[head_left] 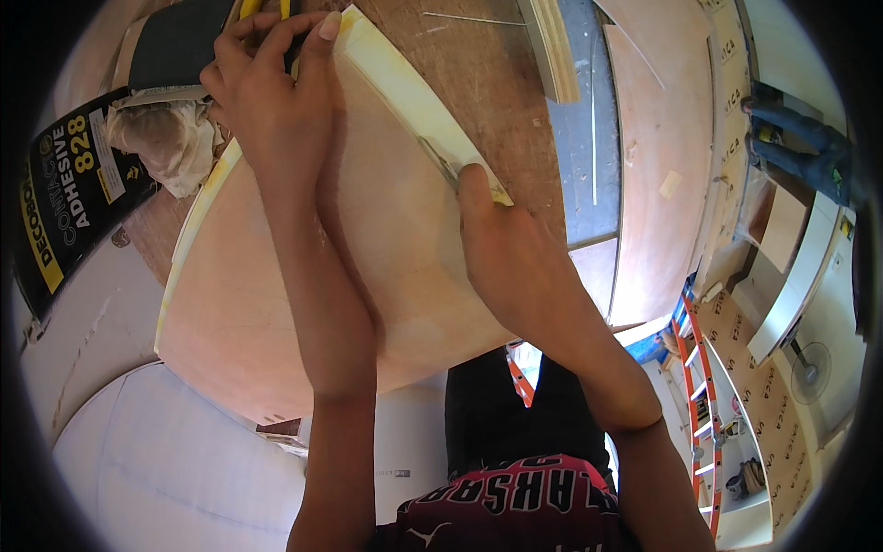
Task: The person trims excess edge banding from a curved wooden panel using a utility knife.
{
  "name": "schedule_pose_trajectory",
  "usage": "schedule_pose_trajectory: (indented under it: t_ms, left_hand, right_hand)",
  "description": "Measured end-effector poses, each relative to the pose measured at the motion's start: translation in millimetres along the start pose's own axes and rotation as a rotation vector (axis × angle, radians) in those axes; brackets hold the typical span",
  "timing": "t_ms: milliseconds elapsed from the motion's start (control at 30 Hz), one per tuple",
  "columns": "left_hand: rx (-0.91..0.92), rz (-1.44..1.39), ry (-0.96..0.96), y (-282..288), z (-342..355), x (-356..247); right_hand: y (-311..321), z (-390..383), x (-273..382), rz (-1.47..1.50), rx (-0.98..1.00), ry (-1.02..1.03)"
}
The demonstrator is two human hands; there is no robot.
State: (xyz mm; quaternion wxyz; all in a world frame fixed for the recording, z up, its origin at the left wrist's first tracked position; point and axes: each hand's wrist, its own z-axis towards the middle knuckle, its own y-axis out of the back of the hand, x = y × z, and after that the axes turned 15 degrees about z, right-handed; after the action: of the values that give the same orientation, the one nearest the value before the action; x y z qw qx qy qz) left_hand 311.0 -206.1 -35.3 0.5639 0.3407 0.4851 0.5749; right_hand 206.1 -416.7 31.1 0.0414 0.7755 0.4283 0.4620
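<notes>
A large, thin wooden panel (405, 267) with curved edges lies in front of me. Along its right edge runs a pale strip with yellowish stains (395, 78). My right hand (515, 244) is closed around a thin metal blade (439, 158), which rests along that strip near its lower end. The blade's handle is hidden in my fist. At the panel's far end is my left hand (280, 101), its fingers bent toward the thumb. Dark and yellow parts show between and beyond those fingers, but what they belong to is hidden.
Left of the panel are a black adhesive can (69, 193), a crumpled pale cloth (170, 143) and a dark block-like object (179, 46). A plywood piece (552, 51) lies beyond on the brown work surface (478, 69). An orange ladder (699, 405), a fan (809, 373) and a person's legs (800, 138) appear at right.
</notes>
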Motion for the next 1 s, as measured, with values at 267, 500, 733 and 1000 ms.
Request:
schedule_pose_trajectory:
  t_ms: [267, 500, 733, 1000]
  left_hand:
    - [0.021, 0.013, 0.015, -2.7, 0.6, -0.5]
    - [0.045, 0.048, 0.033, -3.4, 3.0, 0.0]
    - [0.055, 0.071, 0.044, -6.2, 4.3, 7.1]
    - [0.010, 0.022, -0.039, -10.8, 3.3, 11.7]
  right_hand:
    - [5.8, 7.6, 14.5, 0.013, 0.100, -0.154]
    - [14.5, 2.3, 4.5, 0.077, 0.180, -0.153]
    - [8.5, -26.0, -8.9, 0.029, 0.236, -0.217]
    - [19.0, -55.8, -19.4, -0.042, 0.218, -0.243]
